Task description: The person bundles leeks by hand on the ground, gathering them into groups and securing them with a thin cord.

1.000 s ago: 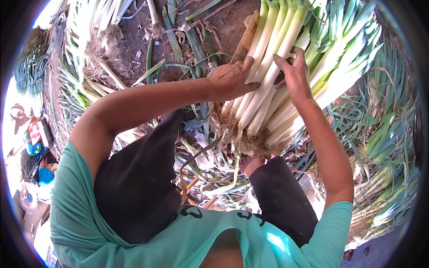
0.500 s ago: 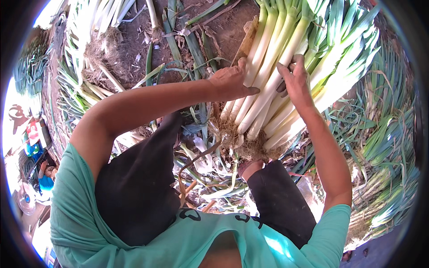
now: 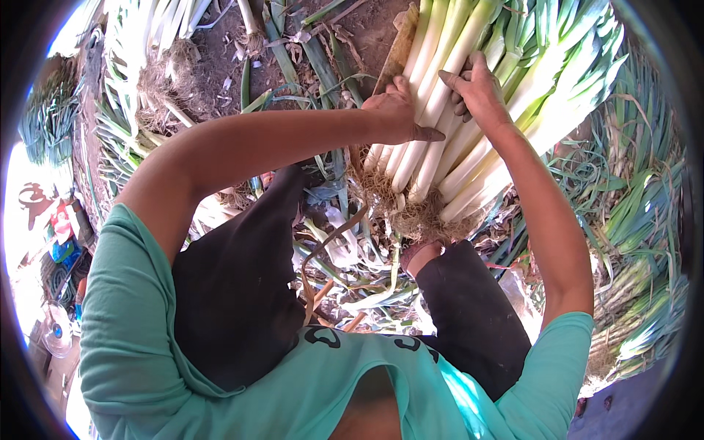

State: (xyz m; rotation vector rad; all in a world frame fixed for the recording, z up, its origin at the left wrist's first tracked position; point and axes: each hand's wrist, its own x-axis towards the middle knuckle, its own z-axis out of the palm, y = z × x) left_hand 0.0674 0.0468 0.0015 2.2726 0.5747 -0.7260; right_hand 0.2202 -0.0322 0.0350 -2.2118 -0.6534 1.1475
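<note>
In front of me lies a thick bundle of leeks (image 3: 434,110), white stems toward me, green leaves pointing away and matted roots (image 3: 418,220) at the near end. From the left, my left hand (image 3: 396,114) is closed against the bundle's side, its thumb laid across the white stems and its other fingers mostly hidden. My right hand (image 3: 480,95) is on the upper part of the stems, with bent, soiled fingers closed around leeks and the thumb on top. More leeks (image 3: 546,99) spread out to the right of that hand.
Other leeks with roots (image 3: 165,62) lie at the far left. A big heap of green-leaved stalks (image 3: 631,213) runs along the right. Loose leaves and peelings (image 3: 352,257) litter the soil between my legs. A brown flat strip (image 3: 400,44) lies beside the bundle.
Both hands have come closer together over the stems: the left has shifted right along the bundle, the right has slid a little farther away and leftward. The whole view has tilted slightly.
</note>
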